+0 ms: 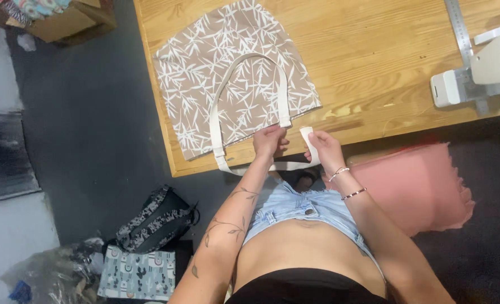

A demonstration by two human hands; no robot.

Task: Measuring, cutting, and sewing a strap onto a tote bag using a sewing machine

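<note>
A tan tote bag with a white leaf print lies flat on the wooden table, its opening toward me. One white strap loops across the bag. A second white strap hangs off the table's near edge. My left hand pinches the bag's opening edge near the strap's base. My right hand holds the free end of the second strap, lifted just off the table edge.
A white sewing machine and a metal ruler sit at the table's right. Pink fabric lies at my right side. On the dark floor to the left are patterned bags, a plastic bag and a cardboard box.
</note>
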